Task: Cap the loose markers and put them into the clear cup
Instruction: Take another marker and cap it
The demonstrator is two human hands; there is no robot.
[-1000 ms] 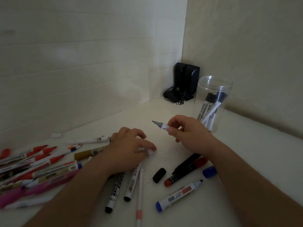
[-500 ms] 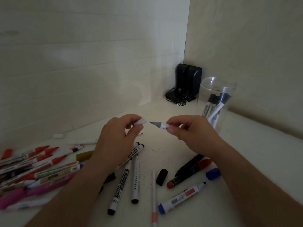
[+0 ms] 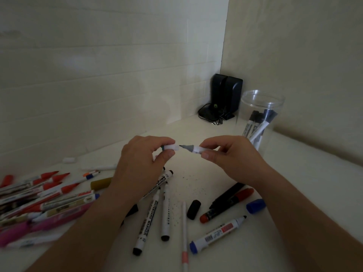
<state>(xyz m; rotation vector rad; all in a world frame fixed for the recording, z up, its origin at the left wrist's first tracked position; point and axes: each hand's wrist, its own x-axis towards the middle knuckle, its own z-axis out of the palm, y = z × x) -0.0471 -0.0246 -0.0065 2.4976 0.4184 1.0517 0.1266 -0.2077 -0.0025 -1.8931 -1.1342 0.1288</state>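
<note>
— What's the biggest worry?
— The clear cup [image 3: 262, 107], right of my hands: a careless drop could tip it.
— Then?
— My right hand [image 3: 231, 156] pinches the marker [image 3: 193, 149], left of the cup; my left hand [image 3: 143, 163] pinches the cap [image 3: 170, 147], mouth just off the tip. Crooked, it smears ink.

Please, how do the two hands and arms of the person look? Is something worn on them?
Both forearms are bare up to the picture's edge: no sleeve shows. The left hand and the right hand wear no glove, and no ring, watch or bracelet is visible. The nails look short and unpainted, though the dim light hides fine detail.
</note>
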